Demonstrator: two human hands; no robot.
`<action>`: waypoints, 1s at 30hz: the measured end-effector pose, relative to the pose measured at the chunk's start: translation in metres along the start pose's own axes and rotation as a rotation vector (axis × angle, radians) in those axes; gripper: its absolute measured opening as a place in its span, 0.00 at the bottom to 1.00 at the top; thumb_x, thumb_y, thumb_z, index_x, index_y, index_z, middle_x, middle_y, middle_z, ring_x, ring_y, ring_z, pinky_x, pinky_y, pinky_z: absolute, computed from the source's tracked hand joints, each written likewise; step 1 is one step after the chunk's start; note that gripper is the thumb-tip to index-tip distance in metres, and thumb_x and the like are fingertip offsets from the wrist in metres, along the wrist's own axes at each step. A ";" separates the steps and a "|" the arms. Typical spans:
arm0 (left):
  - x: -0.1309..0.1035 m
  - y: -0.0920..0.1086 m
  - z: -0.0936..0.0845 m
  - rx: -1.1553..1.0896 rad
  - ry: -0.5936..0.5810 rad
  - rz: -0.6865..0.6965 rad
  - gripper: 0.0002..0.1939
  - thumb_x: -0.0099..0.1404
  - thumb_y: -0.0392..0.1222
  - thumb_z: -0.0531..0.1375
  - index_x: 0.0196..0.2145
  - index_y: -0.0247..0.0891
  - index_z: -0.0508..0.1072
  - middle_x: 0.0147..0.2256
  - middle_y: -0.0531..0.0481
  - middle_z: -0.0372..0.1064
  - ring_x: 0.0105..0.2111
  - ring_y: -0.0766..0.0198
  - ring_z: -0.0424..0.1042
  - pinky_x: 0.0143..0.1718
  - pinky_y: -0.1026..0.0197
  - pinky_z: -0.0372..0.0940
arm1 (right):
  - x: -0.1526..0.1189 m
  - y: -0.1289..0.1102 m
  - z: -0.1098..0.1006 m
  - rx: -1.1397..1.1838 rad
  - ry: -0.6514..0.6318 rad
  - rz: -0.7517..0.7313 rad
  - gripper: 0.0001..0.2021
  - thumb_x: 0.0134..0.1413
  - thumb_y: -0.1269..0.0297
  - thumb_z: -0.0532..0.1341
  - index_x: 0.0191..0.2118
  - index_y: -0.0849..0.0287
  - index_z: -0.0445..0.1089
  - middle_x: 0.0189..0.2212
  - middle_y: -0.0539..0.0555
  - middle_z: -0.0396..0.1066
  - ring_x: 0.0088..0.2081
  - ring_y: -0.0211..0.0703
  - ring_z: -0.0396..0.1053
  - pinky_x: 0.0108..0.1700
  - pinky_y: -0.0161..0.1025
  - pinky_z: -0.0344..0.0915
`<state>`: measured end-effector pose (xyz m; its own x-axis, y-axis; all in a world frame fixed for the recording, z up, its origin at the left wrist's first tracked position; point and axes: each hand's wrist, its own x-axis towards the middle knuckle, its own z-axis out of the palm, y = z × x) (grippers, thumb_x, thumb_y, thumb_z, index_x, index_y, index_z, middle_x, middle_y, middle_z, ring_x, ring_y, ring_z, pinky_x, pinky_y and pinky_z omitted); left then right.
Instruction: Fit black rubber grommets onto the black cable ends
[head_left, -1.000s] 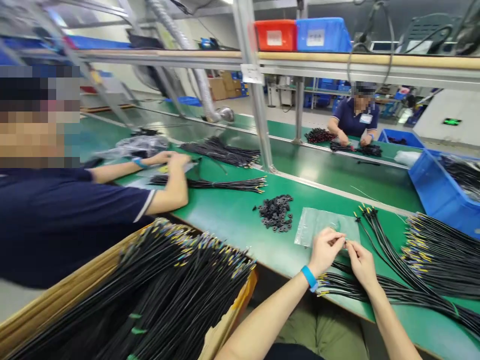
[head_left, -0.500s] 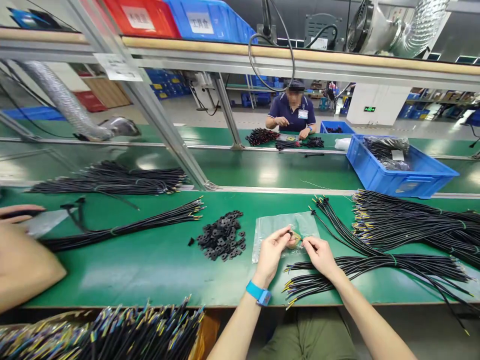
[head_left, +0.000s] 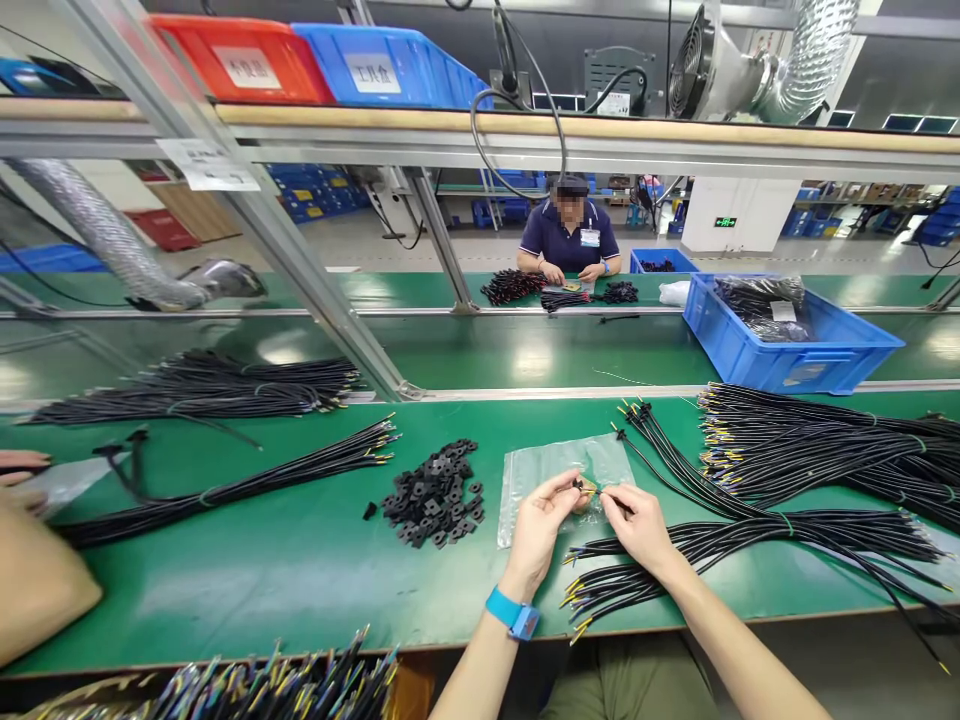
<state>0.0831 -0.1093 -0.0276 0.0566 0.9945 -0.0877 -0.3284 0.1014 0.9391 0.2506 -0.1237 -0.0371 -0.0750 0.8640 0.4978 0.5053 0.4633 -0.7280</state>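
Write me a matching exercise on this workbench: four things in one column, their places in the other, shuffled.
Things
1. Red bin
2. Clear plastic bag
3. Heap of small black pieces
4. Blue wristband

Places
A. Loose on the green table, to the left of the bag
B. Around the wrist of the wearer's left hand
C. Up on the raised shelf, beside a blue bin
D. Flat on the table, partly under the left hand

Right pairs: 1-C, 2-D, 3-A, 4-B
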 end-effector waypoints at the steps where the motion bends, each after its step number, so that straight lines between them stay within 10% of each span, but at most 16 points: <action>1: 0.000 0.001 -0.001 0.021 -0.007 0.009 0.23 0.53 0.46 0.69 0.45 0.34 0.77 0.41 0.41 0.77 0.37 0.59 0.77 0.46 0.55 0.70 | 0.000 -0.001 0.000 -0.006 -0.006 0.000 0.14 0.64 0.61 0.55 0.34 0.59 0.76 0.24 0.52 0.69 0.24 0.38 0.64 0.30 0.35 0.61; 30: 0.025 0.047 -0.018 0.614 -0.438 0.300 0.08 0.60 0.43 0.63 0.35 0.41 0.81 0.38 0.44 0.76 0.40 0.57 0.73 0.45 0.56 0.69 | 0.004 0.000 0.000 0.145 -0.012 0.164 0.19 0.63 0.55 0.54 0.28 0.59 0.75 0.26 0.52 0.74 0.29 0.42 0.69 0.33 0.35 0.65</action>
<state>0.0516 -0.0797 0.0083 0.4538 0.8648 0.2150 0.1804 -0.3255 0.9282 0.2501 -0.1206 -0.0352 -0.0127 0.9321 0.3620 0.3824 0.3390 -0.8596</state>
